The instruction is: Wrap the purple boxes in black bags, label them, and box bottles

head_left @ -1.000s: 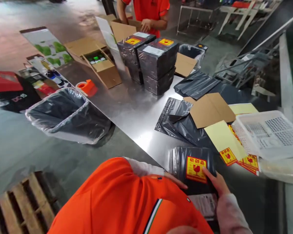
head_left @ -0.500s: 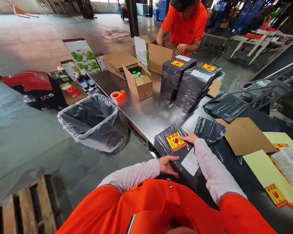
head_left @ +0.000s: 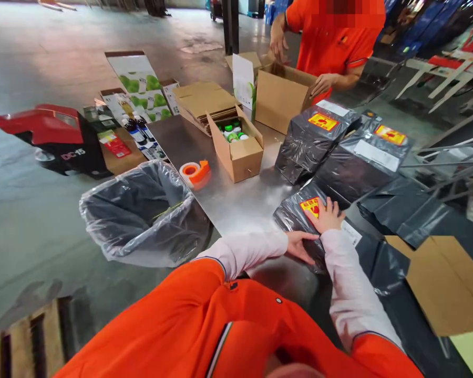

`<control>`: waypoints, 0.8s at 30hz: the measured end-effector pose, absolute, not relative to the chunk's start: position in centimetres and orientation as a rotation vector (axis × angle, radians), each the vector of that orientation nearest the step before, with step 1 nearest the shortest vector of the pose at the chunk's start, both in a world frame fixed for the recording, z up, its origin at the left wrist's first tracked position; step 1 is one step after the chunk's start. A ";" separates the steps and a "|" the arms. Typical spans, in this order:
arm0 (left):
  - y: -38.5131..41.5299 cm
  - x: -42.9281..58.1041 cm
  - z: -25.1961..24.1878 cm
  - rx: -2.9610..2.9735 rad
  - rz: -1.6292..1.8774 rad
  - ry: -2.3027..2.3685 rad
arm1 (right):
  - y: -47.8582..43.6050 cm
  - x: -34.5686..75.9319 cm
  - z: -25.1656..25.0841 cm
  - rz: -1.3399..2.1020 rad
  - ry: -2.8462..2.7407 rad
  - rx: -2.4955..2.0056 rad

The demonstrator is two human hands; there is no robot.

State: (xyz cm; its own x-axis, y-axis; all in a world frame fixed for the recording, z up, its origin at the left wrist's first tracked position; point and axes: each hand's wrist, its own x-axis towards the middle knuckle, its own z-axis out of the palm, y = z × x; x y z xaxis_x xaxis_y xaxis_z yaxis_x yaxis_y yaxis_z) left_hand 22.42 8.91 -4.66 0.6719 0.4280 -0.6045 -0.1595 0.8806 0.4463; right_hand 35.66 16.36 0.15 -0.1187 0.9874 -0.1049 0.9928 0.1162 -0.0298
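Note:
A parcel [head_left: 291, 208] wrapped in black plastic lies on the metal table, against the foot of the parcel stacks. On its top are a yellow and red fragile sticker [head_left: 309, 205] and a white label [head_left: 351, 234], both partly covered. My left hand [head_left: 301, 244] grips its near side, thumb and fingers apart. Across the top edge spreads my right hand [head_left: 325, 215], pressing on the parcel beside the sticker. Both hands hold it between them. Its right end is partly hidden by my right hand and forearm.
Taller black-wrapped parcels [head_left: 317, 144] stand behind. An open carton of bottles [head_left: 246, 167], an orange tape dispenser [head_left: 197, 173] and flattened cardboard [head_left: 205, 100] share the table. A lined bin [head_left: 142, 252] stands left. Across the table, a co-worker [head_left: 339, 47] handles a large open carton [head_left: 278, 97].
My hands have moved the parcel away from my body, up to the stacked parcels. My right hand now spreads over its top. The co-worker's hand has come up out of the carton.

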 end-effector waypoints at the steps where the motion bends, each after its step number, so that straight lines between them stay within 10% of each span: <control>1: 10.1 20.5 -3.6 0.502 0.307 0.797 | 17.8 35.6 0.2 -0.127 2.301 2.092; 9: 16.8 -6.3 8.3 1.694 0.973 1.338 | 20.6 36.4 0.8 -0.077 2.308 2.305; 12: 20.4 -14.7 9.7 2.108 0.681 1.785 | 19.5 35.7 1.6 0.073 2.232 2.501; 24: 18.6 -27.0 -1.5 1.836 0.628 2.067 | 21.3 1.3 6.0 -0.823 2.804 2.342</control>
